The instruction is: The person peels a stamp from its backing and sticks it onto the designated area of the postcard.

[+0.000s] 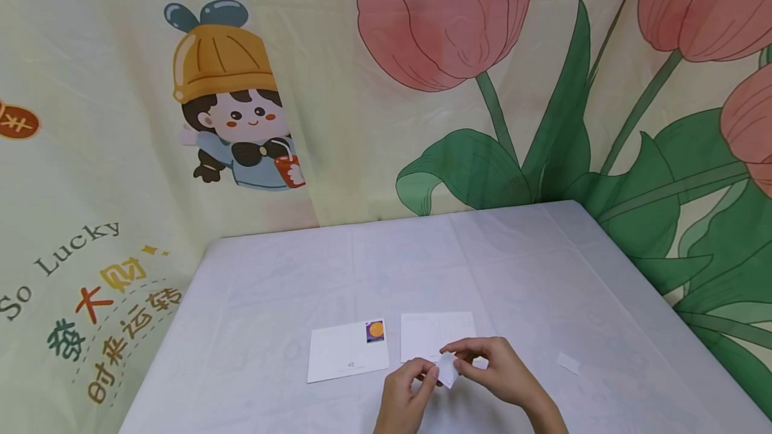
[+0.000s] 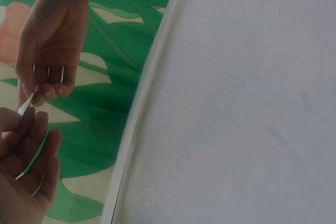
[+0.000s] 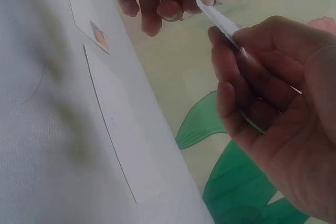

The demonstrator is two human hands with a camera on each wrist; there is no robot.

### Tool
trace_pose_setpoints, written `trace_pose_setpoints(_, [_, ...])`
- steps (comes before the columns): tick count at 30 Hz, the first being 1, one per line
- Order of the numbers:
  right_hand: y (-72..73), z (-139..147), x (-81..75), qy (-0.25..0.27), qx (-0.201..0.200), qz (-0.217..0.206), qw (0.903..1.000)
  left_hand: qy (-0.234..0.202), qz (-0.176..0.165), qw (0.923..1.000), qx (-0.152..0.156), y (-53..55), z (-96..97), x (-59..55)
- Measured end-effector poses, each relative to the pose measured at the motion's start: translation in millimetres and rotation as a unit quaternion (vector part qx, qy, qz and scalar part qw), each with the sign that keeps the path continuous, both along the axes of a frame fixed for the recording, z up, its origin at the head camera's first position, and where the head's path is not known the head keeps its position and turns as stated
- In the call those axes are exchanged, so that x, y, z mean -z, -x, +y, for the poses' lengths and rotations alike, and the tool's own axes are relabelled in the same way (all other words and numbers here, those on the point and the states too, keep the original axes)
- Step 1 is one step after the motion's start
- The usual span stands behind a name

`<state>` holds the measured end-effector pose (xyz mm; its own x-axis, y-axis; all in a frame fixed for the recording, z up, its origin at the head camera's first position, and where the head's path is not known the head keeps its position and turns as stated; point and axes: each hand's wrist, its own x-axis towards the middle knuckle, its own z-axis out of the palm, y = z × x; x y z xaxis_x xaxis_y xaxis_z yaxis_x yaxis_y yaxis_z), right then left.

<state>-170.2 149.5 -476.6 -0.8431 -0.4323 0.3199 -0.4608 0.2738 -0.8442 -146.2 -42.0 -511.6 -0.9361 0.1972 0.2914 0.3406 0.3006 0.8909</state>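
My left hand (image 1: 404,394) and right hand (image 1: 503,370) pinch a small white stamp (image 1: 447,372) between them, each at one side. Its face toward the head camera is plain white. In the right wrist view the stamp (image 3: 224,23) appears nearly edge-on, with a toothed edge. It is held up off the table, near the lower edge of a blank white postcard (image 1: 428,333), which the right hand partly covers. To the left lies another white postcard (image 1: 338,350), bearing a purple-and-orange stamp (image 1: 375,331) in its upper right corner.
A small white paper slip (image 1: 569,363) lies on the table to the right of the right hand. The white-covered table (image 1: 289,280) backs onto a curtain (image 1: 338,119) printed with tulips and a cartoon figure.
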Motion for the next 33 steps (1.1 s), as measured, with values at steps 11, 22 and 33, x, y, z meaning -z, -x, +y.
trace_pose_setpoints(11, [-8.8,-10.0,-22.3,0.046,0.075,-0.01,0.996,-0.018,0.01,0.9993,0.03,-3.4,2.4,-6.6])
trace_pose_setpoints(22, [2.3,-14.2,7.5,0.093,0.032,-0.046,0.9941,-0.039,0.043,0.9958,0.072,-14.1,-0.1,-38.0])
trace_pose_setpoints(33, [-0.2,-22.8,15.9,0.092,0.013,-0.083,0.9922,-0.052,0.052,0.9954,0.06,-12.3,0.8,-33.2])
